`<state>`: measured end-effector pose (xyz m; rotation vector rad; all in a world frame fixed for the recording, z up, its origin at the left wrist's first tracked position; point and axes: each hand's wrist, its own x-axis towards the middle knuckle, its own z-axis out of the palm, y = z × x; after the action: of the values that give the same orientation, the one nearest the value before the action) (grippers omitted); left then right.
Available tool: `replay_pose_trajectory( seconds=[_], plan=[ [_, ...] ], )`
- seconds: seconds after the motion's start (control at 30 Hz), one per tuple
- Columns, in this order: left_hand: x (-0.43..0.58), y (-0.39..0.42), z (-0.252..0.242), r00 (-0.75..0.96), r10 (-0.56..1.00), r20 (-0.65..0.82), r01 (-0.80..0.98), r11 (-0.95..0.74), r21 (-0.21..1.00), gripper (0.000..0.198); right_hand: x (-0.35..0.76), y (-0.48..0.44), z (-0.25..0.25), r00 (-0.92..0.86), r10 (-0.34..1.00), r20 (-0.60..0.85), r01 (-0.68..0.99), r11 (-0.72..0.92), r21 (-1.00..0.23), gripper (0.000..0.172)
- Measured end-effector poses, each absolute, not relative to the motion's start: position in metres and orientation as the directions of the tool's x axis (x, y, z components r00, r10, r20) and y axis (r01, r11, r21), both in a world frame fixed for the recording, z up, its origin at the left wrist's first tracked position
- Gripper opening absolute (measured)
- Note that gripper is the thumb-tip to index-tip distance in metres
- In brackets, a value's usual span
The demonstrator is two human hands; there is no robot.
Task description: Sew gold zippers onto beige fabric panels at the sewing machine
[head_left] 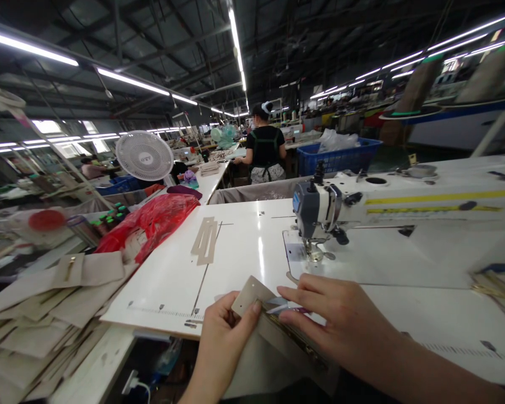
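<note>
Head view, L hand (225,336) grip pinched on tan fabric piece (252,293) at counter (244,247) front edge, R hand (340,325) fingers laid flat on same piece, thumb hidden so grip can't be told, sewing machine (328,210) just behind, tan strips (205,240) further L

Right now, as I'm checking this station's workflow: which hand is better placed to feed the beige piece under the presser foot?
Probably the right hand: it rests flat on the beige piece, nearer the presser foot. The left hand only pinches its near corner.
</note>
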<state>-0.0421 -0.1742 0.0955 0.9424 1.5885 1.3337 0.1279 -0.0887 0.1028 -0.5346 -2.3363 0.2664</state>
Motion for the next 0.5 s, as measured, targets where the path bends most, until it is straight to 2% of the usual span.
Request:
replay_pose_trajectory(
  seconds=[0.13,0.2,0.3,0.4,0.5],
  plan=[
    [-0.043,-0.174,0.094,-0.379,0.92,-0.099,0.049,0.127,0.991,0.04,0.127,-0.094,0.101,-0.644,0.451,0.618,0.347,0.892,-0.29,0.022],
    [-0.044,-0.174,0.093,-0.383,0.919,-0.097,0.057,0.128,0.99,0.04,0.127,-0.094,0.102,-0.641,0.474,0.604,0.35,0.881,-0.319,0.022],
    [-0.045,-0.175,0.093,-0.368,0.922,-0.124,0.029,0.145,0.989,0.038,0.127,-0.083,0.105,-0.708,0.538,0.459,0.263,0.803,-0.536,0.02],
    [-0.046,-0.175,0.089,-0.31,0.942,-0.125,-0.028,0.122,0.992,0.038,0.127,-0.066,0.104,-0.818,0.531,0.222,0.143,0.561,-0.815,0.021],
    [-0.047,-0.175,0.083,-0.257,0.959,-0.117,-0.068,0.103,0.992,0.036,0.125,-0.052,0.093,-0.863,0.489,0.125,0.04,0.313,-0.949,0.029]
  ],
)
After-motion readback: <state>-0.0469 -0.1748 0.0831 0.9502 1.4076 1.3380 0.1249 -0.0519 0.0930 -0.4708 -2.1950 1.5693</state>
